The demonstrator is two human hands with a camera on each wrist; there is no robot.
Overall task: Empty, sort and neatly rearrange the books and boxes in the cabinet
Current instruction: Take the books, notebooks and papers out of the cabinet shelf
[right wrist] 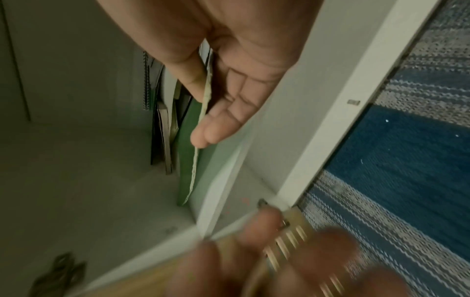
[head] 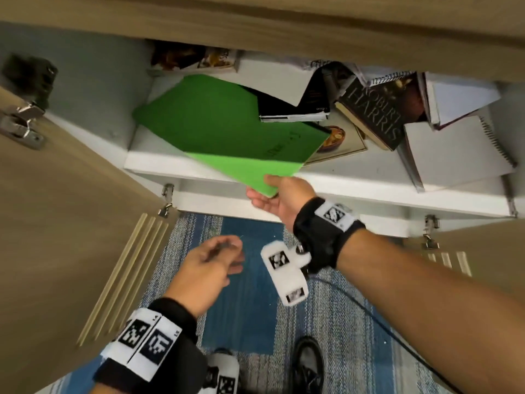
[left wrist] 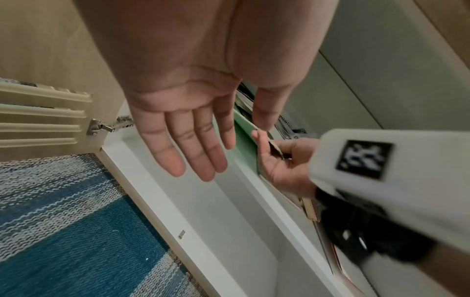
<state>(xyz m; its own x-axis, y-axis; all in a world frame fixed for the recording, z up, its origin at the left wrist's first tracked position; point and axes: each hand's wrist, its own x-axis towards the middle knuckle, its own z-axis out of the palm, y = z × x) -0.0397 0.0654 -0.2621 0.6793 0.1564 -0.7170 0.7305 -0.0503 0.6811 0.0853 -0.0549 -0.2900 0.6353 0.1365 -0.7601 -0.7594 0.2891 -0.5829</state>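
Using the white cabinet shelf (head: 355,183) as my reference. Left of it I see the open beige wooden door (head: 56,223) with its metal hinge (head: 20,123). In front of the shelf and below its front edge, over the blue and grey woven carpet (head: 244,308), I log the left hand (head: 210,265) empty, palm up, fingers loosely spread and touching nothing. Over the left half of the shelf lies the thin bright green book (head: 227,132), tilted, its near corner sticking out past the front edge. The right hand (head: 281,197) pinches that corner, thumb on top and fingers underneath. Behind the green book, on the shelf, I note a black book with white page edges (head: 292,109); further right a dark paperback lettered HARRIS (head: 375,115) lies askew, and at the right end a white spiral-bound notebook (head: 454,152) leans on the heap.
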